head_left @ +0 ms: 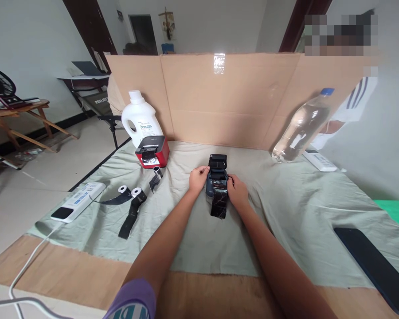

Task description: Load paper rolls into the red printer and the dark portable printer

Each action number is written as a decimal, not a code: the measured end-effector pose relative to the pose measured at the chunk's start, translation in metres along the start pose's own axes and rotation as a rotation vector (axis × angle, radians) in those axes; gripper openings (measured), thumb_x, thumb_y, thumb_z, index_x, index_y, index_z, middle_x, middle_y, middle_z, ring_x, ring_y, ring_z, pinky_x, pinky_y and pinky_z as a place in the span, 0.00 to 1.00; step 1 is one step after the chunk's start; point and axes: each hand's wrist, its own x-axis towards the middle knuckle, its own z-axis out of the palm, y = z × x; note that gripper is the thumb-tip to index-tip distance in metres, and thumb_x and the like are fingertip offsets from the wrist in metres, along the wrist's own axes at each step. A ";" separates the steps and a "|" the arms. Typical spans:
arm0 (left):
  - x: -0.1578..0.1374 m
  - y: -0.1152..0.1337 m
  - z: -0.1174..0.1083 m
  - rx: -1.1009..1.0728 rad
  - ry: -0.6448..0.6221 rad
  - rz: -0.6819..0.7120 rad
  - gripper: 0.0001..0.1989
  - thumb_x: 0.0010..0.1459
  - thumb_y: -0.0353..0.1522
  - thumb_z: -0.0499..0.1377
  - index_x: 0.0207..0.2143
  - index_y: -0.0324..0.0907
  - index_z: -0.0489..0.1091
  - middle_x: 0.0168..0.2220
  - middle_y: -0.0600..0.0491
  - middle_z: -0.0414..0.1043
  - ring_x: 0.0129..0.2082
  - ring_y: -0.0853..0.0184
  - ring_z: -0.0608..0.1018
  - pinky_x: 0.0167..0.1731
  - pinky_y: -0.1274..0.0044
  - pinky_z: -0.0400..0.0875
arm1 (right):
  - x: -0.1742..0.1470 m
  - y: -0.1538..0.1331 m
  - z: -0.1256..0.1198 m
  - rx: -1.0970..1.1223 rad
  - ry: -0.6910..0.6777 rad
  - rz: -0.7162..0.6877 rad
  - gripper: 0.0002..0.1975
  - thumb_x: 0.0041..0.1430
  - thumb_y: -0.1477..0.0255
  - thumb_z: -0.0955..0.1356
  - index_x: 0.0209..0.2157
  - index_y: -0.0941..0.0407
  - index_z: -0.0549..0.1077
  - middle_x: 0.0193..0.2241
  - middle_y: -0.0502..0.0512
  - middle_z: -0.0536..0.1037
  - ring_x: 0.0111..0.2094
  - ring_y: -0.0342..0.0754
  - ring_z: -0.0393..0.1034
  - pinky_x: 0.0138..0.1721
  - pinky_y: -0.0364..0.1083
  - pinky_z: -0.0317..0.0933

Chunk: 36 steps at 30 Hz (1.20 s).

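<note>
A small dark portable label printer (210,188) lies on the grey-green cloth in front of me, its lid (217,162) raised at the far end. A shiny black strip of paper (219,201) runs out of it toward me. My left hand (198,178) is closed on the printer's left side, thumb and fingers near the lid hinge. On the opposite side my right hand (237,190) grips the edge, its fingers partly hidden by the body. Several small rolls, such as this paper roll (137,192) with a black tail, lie to the left.
A red-and-black printer (159,155) stands before a white detergent bottle (142,116). Cardboard (219,104) walls off the back. A clear bottle (301,128) leans at right, near a white power bank (319,160). Another white device (80,201) trails a cable. A phone (372,266) lies front right.
</note>
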 end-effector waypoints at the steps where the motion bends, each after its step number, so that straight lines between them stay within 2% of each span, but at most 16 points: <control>1: -0.001 0.001 -0.001 0.006 -0.012 0.009 0.16 0.64 0.41 0.56 0.42 0.42 0.80 0.29 0.54 0.76 0.30 0.68 0.74 0.35 0.79 0.68 | 0.000 0.000 0.000 0.001 0.000 -0.001 0.20 0.69 0.68 0.57 0.53 0.53 0.75 0.42 0.59 0.81 0.44 0.56 0.74 0.45 0.49 0.63; 4: -0.001 0.011 -0.010 0.046 -0.087 0.121 0.15 0.64 0.39 0.57 0.47 0.44 0.79 0.32 0.53 0.76 0.31 0.67 0.75 0.37 0.78 0.69 | 0.000 -0.001 -0.001 -0.003 -0.006 0.008 0.20 0.69 0.68 0.57 0.54 0.53 0.75 0.42 0.59 0.81 0.44 0.56 0.74 0.44 0.49 0.63; 7: 0.006 0.034 -0.025 0.244 -0.230 0.243 0.12 0.63 0.37 0.59 0.43 0.47 0.81 0.38 0.50 0.76 0.37 0.65 0.78 0.40 0.78 0.70 | 0.000 -0.001 -0.001 -0.002 -0.014 0.018 0.20 0.69 0.68 0.57 0.54 0.54 0.74 0.42 0.60 0.81 0.44 0.57 0.74 0.43 0.49 0.63; 10: 0.021 0.064 -0.031 0.598 -0.462 0.173 0.10 0.60 0.38 0.62 0.42 0.50 0.82 0.44 0.50 0.78 0.43 0.61 0.79 0.41 0.77 0.71 | 0.000 -0.002 -0.002 -0.005 -0.027 0.026 0.20 0.69 0.68 0.57 0.54 0.54 0.74 0.41 0.60 0.81 0.44 0.57 0.74 0.42 0.48 0.63; 12: 0.032 0.083 -0.026 0.773 -0.614 0.105 0.11 0.53 0.37 0.67 0.41 0.50 0.82 0.44 0.51 0.79 0.45 0.58 0.80 0.42 0.76 0.72 | 0.001 -0.002 -0.002 -0.008 -0.031 0.030 0.20 0.69 0.68 0.57 0.54 0.54 0.74 0.41 0.60 0.80 0.43 0.56 0.74 0.41 0.48 0.62; 14: 0.040 0.099 -0.016 0.862 -0.699 0.071 0.15 0.45 0.34 0.71 0.39 0.49 0.82 0.42 0.49 0.81 0.44 0.56 0.80 0.42 0.74 0.73 | 0.001 -0.003 -0.002 -0.007 -0.032 0.021 0.20 0.69 0.68 0.57 0.54 0.55 0.73 0.42 0.60 0.80 0.44 0.56 0.74 0.41 0.48 0.62; 16: 0.044 0.109 -0.007 0.922 -0.728 0.058 0.16 0.41 0.31 0.72 0.37 0.46 0.82 0.41 0.47 0.81 0.43 0.54 0.81 0.42 0.72 0.74 | 0.001 -0.002 -0.003 -0.007 -0.035 0.009 0.20 0.69 0.68 0.57 0.55 0.55 0.73 0.43 0.60 0.81 0.44 0.56 0.74 0.42 0.47 0.62; 20: 0.036 0.117 -0.011 0.988 -0.706 0.100 0.18 0.43 0.31 0.69 0.41 0.46 0.81 0.46 0.47 0.79 0.47 0.54 0.79 0.47 0.71 0.73 | 0.001 -0.002 -0.004 -0.015 -0.050 0.011 0.21 0.69 0.68 0.57 0.55 0.55 0.73 0.43 0.60 0.80 0.44 0.56 0.74 0.41 0.47 0.61; 24: 0.012 0.107 -0.037 0.919 -0.508 0.216 0.20 0.50 0.36 0.65 0.47 0.48 0.79 0.50 0.50 0.77 0.49 0.57 0.78 0.47 0.73 0.73 | 0.002 -0.001 -0.004 -0.039 -0.090 -0.025 0.21 0.70 0.65 0.56 0.53 0.54 0.75 0.41 0.60 0.81 0.42 0.56 0.74 0.38 0.47 0.60; 27: -0.004 0.091 -0.051 0.818 -0.387 0.211 0.20 0.52 0.37 0.63 0.48 0.46 0.78 0.51 0.50 0.75 0.48 0.59 0.78 0.45 0.75 0.73 | 0.002 -0.001 -0.003 -0.047 -0.111 -0.071 0.21 0.70 0.65 0.56 0.51 0.52 0.76 0.40 0.59 0.81 0.42 0.55 0.74 0.38 0.47 0.60; 33: -0.002 0.068 -0.047 0.729 -0.362 0.167 0.17 0.53 0.37 0.65 0.46 0.46 0.80 0.49 0.51 0.76 0.47 0.60 0.78 0.43 0.75 0.73 | 0.000 -0.002 -0.001 -0.029 -0.107 -0.108 0.22 0.70 0.62 0.56 0.53 0.52 0.75 0.39 0.61 0.81 0.41 0.58 0.75 0.41 0.51 0.64; 36: 0.004 0.062 -0.045 0.710 -0.385 0.173 0.15 0.53 0.37 0.66 0.44 0.47 0.80 0.47 0.51 0.77 0.47 0.59 0.79 0.43 0.75 0.73 | -0.002 -0.001 0.001 0.074 -0.099 -0.218 0.23 0.69 0.62 0.58 0.59 0.51 0.71 0.48 0.59 0.79 0.47 0.58 0.74 0.47 0.53 0.66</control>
